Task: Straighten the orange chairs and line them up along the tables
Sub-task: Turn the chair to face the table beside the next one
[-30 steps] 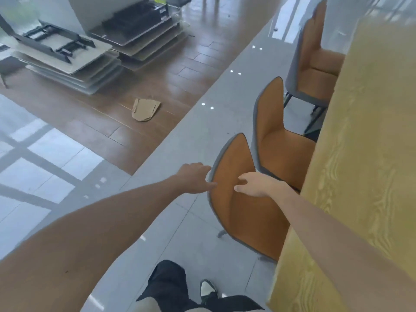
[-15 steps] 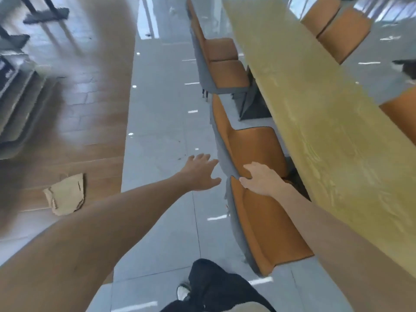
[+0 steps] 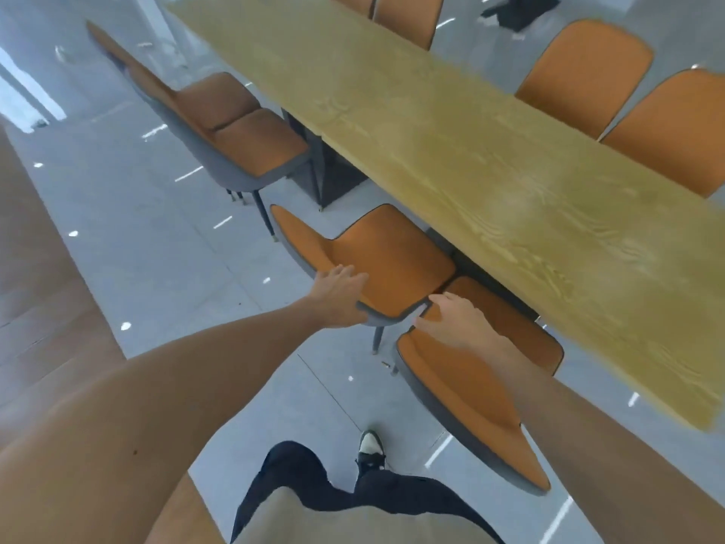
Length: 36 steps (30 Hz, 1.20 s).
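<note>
An orange chair (seat tucked under the table) is gripped by the left hand; at three o'clock, the next chair is touched by the right hand, fingers loosely spread.

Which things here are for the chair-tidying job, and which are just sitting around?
For the job:
left hand on the middle orange chair
right hand on the nearest orange chair
further orange chairs
long wooden table

Just around:
dark bundle on the floor
wood floor strip

We are seeing two chairs sitting side by side left of the table, seemingly touching, with more chairs lining its far side.
</note>
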Available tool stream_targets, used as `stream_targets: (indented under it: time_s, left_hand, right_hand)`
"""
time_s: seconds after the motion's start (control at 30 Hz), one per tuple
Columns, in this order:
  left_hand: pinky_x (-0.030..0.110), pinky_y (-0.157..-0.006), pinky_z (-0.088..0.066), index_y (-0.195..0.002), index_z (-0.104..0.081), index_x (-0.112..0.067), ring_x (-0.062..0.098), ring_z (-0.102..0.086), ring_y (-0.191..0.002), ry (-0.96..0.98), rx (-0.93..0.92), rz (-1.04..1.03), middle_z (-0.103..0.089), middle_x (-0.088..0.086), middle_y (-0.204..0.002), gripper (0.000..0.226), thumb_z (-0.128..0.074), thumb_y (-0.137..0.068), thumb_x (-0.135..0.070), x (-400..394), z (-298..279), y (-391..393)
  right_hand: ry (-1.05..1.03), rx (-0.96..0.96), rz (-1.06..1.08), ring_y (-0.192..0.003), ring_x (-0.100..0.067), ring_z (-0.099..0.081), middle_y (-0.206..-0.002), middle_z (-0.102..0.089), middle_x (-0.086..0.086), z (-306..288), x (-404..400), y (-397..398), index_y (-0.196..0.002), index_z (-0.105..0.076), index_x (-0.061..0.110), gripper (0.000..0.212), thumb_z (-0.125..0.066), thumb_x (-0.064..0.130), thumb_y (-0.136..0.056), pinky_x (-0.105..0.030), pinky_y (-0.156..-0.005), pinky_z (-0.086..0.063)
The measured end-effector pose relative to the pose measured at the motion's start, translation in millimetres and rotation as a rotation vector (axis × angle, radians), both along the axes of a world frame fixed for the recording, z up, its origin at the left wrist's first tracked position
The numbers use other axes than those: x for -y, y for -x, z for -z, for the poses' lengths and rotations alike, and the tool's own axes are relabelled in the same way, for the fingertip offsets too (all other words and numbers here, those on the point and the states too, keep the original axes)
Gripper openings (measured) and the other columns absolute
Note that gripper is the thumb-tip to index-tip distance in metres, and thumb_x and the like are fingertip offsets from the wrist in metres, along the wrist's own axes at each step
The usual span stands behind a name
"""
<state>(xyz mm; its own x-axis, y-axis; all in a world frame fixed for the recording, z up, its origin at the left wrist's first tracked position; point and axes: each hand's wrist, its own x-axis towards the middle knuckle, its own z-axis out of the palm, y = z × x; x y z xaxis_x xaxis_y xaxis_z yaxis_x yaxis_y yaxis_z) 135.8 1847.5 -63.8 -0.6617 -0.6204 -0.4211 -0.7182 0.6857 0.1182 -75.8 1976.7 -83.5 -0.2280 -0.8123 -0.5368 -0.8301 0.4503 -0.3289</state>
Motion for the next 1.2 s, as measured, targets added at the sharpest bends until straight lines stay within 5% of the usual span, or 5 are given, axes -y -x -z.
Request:
stream_targets:
  time_s: [0.2, 0.37, 0.43, 0.57, 1.2]
  left_hand:
    - [0.059, -0.114, -0.031, -0.151, -0.039, -0.02, 0.033, -0.036, -0.139, -0.002, 0.16, 0.259, -0.043, 0.01, -0.149, 0.077, -0.067, -0.086, -0.052, 57.2, 35.9, 23.0]
    - [0.051, -0.104, -0.038, -0.135, -0.05, -0.021, 0.03, -0.05, -0.123, -0.022, 0.355, 0.574, -0.056, 0.006, -0.129, 0.061, -0.07, -0.084, -0.047, 97.5, 70.2, 28.5]
    - [0.043, -0.092, -0.045, -0.125, -0.054, -0.021, 0.027, -0.058, -0.108, -0.075, 0.403, 0.645, -0.061, 0.004, -0.116, 0.045, -0.069, -0.086, -0.036, 112.6, 80.4, 21.3]
    - [0.037, -0.079, -0.051, -0.115, -0.056, -0.022, 0.024, -0.063, -0.091, -0.073, 0.261, 0.764, -0.063, 0.001, -0.101, 0.031, -0.059, -0.084, -0.022, 132.8, 95.4, 12.6]
    - [0.026, -0.048, -0.03, -0.076, -0.051, -0.023, 0.018, -0.052, -0.06, 0.027, -0.043, 0.811, -0.049, -0.007, -0.063, 0.019, -0.061, -0.085, -0.037, 143.1, 107.8, -4.1]
  right_hand:
    - [-0.209, 0.269, 0.301, -0.145, -0.022, -0.035, -0.161, -0.031, 0.001, 20.2, -41.4, -20.5, -0.157, -0.027, 0.018, 0.111, -0.057, 0.084, -0.073, -0.041, -0.114, -0.035]
    - [-0.236, 0.204, 0.353, -0.086, -0.013, -0.054, -0.091, -0.054, 0.013, 40.4, -67.0, -59.8, -0.102, -0.057, 0.023, 0.057, -0.067, 0.071, -0.074, -0.025, -0.068, -0.04]
    - [-0.211, -0.02, 0.319, -0.076, -0.012, -0.052, -0.089, -0.055, 0.009, 52.7, -71.3, -77.8, -0.111, -0.055, 0.018, 0.049, -0.066, 0.054, -0.079, -0.029, -0.065, -0.044]
    - [-0.176, -0.184, 0.459, -0.083, -0.018, -0.055, -0.102, -0.063, 0.004, 70.5, -63.6, -99.7, -0.13, -0.052, 0.024, 0.049, -0.057, 0.021, -0.082, -0.029, -0.066, -0.036]
    - [-0.067, -0.331, 0.546, -0.053, -0.016, -0.054, -0.057, -0.056, 0.006, 90.4, -16.8, -136.9, -0.09, -0.071, 0.027, 0.032, -0.052, 0.021, -0.065, -0.024, -0.046, -0.042]
